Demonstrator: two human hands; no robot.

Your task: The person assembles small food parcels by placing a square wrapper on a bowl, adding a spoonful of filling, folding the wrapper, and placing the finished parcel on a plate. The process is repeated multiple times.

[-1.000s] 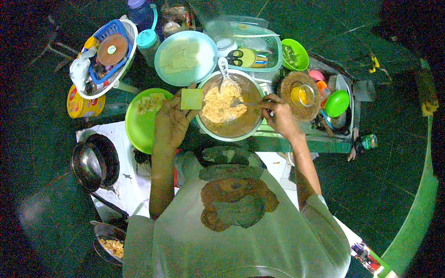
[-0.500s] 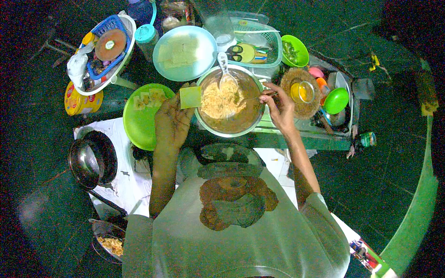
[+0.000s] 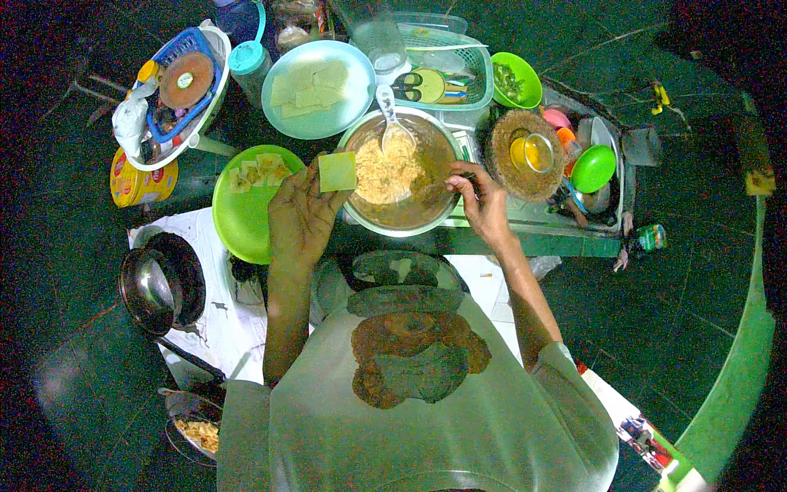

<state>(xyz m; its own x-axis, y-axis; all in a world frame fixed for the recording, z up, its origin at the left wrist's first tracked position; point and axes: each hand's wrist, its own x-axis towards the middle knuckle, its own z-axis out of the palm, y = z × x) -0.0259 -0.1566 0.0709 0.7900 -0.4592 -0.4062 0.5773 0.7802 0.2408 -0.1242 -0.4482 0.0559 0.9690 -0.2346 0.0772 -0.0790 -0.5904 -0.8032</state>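
Fingers of left hand [image 3: 302, 209] closed in a pinch on one yellow-green square sheet [image 3: 337, 171], flat and bare, just beside or over left rim of bowl [image 3: 410, 217]. Right hand [image 3: 485, 205] at opposite rim, thumb and forefinger bent, nearly together; cannot tell if gripping anything. Judged partway along: a few pieces [image 3: 261, 170], apparently filled, set on green plate [image 3: 250, 221]; plenty of orange mixture [image 3: 381, 176] left, white spoon [image 3: 388, 107] in it; more sheets [image 3: 307, 88] overlapping on pale blue plate [image 3: 357, 107] beyond. Off left, yellow tub [image 3: 147, 182], red label patches; wording not legible.
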